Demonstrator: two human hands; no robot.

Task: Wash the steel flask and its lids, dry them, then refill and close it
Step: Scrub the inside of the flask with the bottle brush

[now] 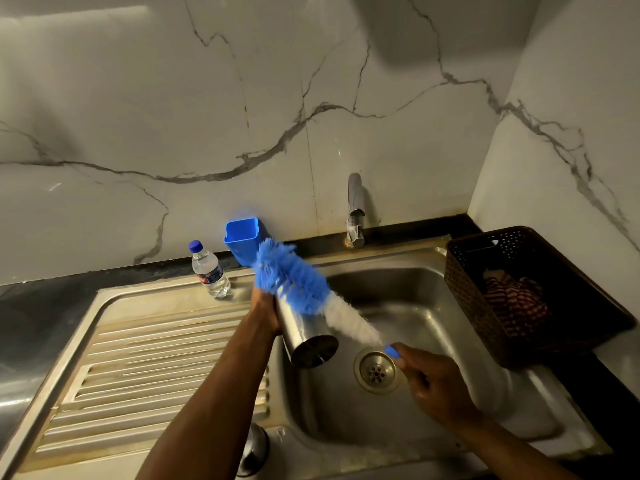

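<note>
Steel flask (308,336) gripped, tilted, in left hand (266,311); right hand (429,379) pinching blue bottle brush (294,280) handle.

This is a home kitchen: a steel sink (408,289) with a ribbed draining board (145,358), a wall tap (356,209), marble-look wall tiles (242,98), and a plastic water bottle (209,270) on the dark bench (41,299)

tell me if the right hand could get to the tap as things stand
Probably not straight away: the right hand grips the bottle brush handle. The path over the sink to the tap looks open.
</note>
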